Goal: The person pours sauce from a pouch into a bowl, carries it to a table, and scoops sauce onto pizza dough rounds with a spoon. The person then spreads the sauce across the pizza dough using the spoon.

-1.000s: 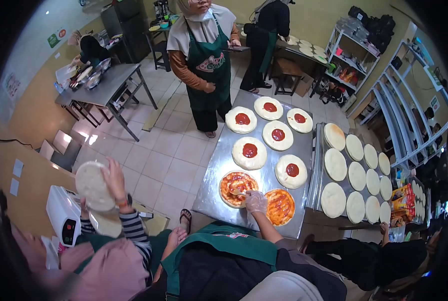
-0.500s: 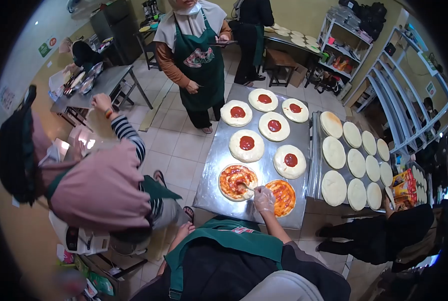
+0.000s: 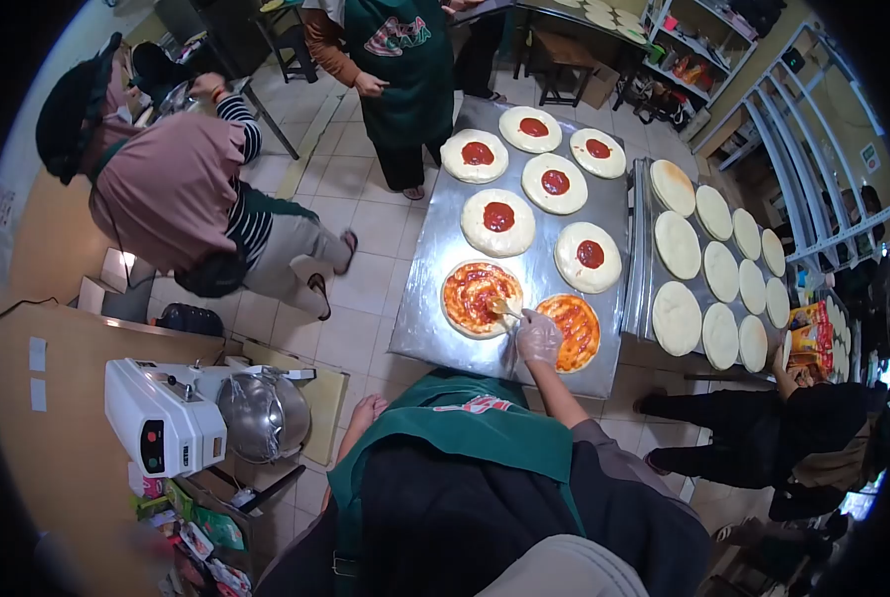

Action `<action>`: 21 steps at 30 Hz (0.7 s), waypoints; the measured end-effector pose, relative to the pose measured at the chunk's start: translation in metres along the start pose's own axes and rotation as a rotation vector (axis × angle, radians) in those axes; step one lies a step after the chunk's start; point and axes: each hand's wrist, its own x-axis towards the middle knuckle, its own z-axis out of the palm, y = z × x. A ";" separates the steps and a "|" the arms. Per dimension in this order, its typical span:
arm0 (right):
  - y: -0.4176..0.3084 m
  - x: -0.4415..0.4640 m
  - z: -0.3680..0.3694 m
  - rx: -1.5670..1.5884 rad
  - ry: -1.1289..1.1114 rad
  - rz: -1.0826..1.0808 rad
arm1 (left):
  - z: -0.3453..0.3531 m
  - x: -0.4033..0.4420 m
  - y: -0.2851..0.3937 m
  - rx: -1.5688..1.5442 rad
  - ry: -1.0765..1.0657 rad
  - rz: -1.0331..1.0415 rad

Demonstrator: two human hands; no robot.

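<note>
My right hand [image 3: 539, 339], in a clear plastic glove, is closed on the handle of a small spoon [image 3: 505, 307]. The spoon's end lies in red sauce on a round pizza base [image 3: 470, 291], where the sauce is spread in swirls nearly to the rim. Beside my right hand is another base [image 3: 570, 336], covered with sauce. Several pale bases with a central sauce blob, such as the nearest one [image 3: 588, 257], stand farther up the metal table [image 3: 425, 328]. My left hand [image 3: 368, 410] hangs beside my green apron [image 3: 455, 438], fingers loosely bent and apart, with nothing visible in it.
Plain bases lie on a tray [image 3: 642, 289] to the right, with a person in black [image 3: 813, 438] beside it. A person in a green apron [image 3: 395, 90] stands beyond the table. Another in pink [image 3: 171, 189] is at left, above a mixer [image 3: 171, 418].
The view has tilted down and shifted, showing the mixer at left. The spoon has moved within the sauce toward the base's right side. The person in pink has moved away from me.
</note>
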 end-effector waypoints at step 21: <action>-0.045 0.020 0.042 -0.112 -0.099 -0.304 | -0.017 0.011 -0.027 0.060 0.126 -0.109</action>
